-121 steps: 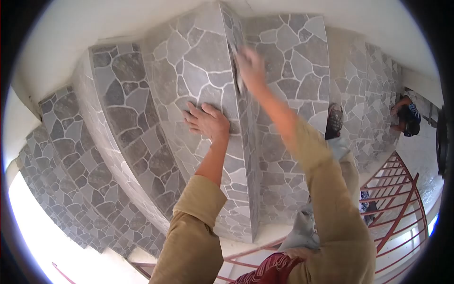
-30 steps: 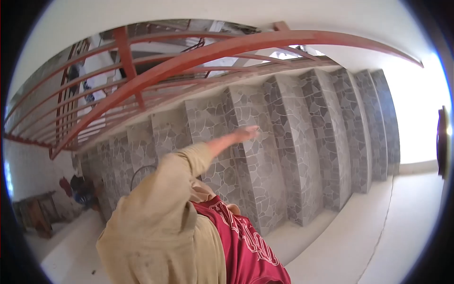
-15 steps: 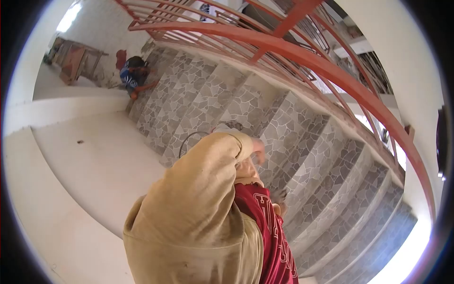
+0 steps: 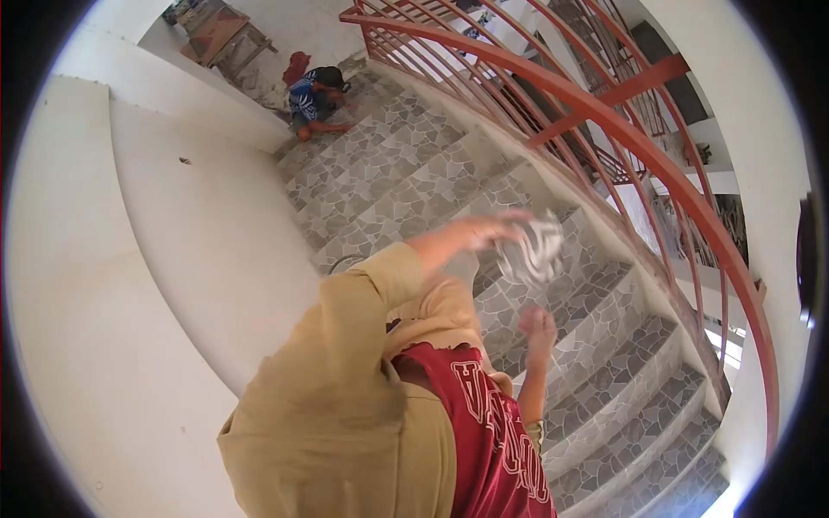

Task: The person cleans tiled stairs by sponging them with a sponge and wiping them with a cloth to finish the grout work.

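My left hand [image 4: 485, 229], blurred by motion, reaches forward over the stairs from a tan sleeve. Its fingers grip a black-and-white striped cloth [image 4: 537, 249], which hangs out to the right. Below the cloth and apart from it, my right hand [image 4: 539, 326] is raised with its fingers curled in; nothing shows in it. Under both hands are stairs [image 4: 587, 345] faced with grey irregular stone-pattern tiles and pale joints. My tan trousers [image 4: 442, 315] and red lettered shirt [image 4: 488, 406] fill the lower middle.
A red metal railing [image 4: 622, 121] curves along the right side. A pale wall [image 4: 207, 190] borders the stairs on the left. Lower down, another person [image 4: 313, 97] in a blue patterned shirt crouches with a hand on the tiles. A wooden stand [image 4: 226, 41] is behind them.
My left hand has stretched forward and now holds the striped cloth out. My right hand has come up into clearer view. The whole view has shifted, bringing the railing further right.
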Action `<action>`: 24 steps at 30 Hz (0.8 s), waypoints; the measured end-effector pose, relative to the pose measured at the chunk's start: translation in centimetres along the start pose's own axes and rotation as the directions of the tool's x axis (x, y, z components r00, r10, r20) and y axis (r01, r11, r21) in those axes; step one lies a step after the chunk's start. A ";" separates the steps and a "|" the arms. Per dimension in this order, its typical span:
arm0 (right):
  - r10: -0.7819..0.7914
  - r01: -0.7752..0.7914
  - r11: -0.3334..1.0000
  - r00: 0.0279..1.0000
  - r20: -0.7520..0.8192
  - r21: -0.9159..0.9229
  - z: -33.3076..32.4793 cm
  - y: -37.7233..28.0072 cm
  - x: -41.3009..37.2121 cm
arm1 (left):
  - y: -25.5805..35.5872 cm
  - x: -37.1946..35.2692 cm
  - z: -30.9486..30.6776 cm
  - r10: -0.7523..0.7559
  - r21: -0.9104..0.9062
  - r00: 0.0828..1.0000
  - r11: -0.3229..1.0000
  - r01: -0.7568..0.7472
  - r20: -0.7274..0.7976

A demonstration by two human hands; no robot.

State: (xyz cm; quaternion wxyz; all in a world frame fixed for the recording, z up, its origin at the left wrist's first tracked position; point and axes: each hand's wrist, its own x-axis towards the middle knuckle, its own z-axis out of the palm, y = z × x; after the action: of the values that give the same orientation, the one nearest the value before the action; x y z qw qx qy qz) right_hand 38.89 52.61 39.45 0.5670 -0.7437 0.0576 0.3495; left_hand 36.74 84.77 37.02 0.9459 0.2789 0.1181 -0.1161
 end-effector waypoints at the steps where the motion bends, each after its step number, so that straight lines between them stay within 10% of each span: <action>1: 0.067 -0.055 0.980 0.996 0.055 -0.192 -0.8 3.1 -0.3 | -0.5 -1.2 -5.5 0.139 0.387 0.987 0.917 -0.097 -0.081; 3: 0.150 -0.022 0.813 0.974 0.172 -0.582 -3.0 10.4 -0.2 | -2.6 -3.0 -15.1 0.170 0.882 0.873 0.212 0.421 -0.457; 4: 0.100 0.184 0.602 0.948 0.302 -0.777 -5.4 16.2 -0.2 | -3.5 -6.8 -17.3 0.373 0.909 0.905 -0.273 0.316 -0.203; 6: 0.080 0.554 0.126 0.821 0.565 -0.823 -11.1 26.5 -1.0 | -2.7 -10.2 -22.0 0.233 0.774 0.882 -0.422 0.472 -0.410; 9: 0.334 -0.144 0.596 0.939 0.080 -0.790 -11.2 22.2 -6.3 | -2.5 -16.6 -23.3 0.435 0.724 0.599 0.220 0.654 -0.672; 11: 0.402 -0.354 0.704 0.913 -0.065 -0.615 -10.8 19.0 -8.3 | -4.6 -19.2 -27.0 0.457 0.668 0.497 0.389 0.635 -0.738; 14: 0.421 -0.442 0.764 0.894 -0.156 -0.470 -10.7 16.6 -10.0 | -5.4 -20.8 -28.2 0.458 0.480 0.283 0.404 0.779 -0.843; 18: 0.404 -0.462 0.809 0.886 -0.226 -0.364 -10.7 11.2 -9.2 | -7.1 -21.7 -32.3 0.332 0.417 0.271 0.530 0.739 -0.903; 20: 0.386 -0.449 0.826 0.891 -0.238 -0.342 -10.2 8.4 -7.1 | -10.1 -21.1 -37.4 0.418 0.420 0.432 -0.126 0.899 -0.799; 24: 0.294 -0.344 0.873 0.937 -0.190 -0.346 -9.3 4.4 -2.6 | -10.8 -19.7 -38.2 0.270 0.300 0.284 0.018 0.954 -0.920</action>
State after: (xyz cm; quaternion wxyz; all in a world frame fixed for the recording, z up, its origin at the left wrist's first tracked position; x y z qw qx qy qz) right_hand 39.02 41.98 38.49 0.3440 -0.8396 0.1491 0.3931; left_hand 8.97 100.20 6.12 0.2152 0.7442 0.5515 -0.3094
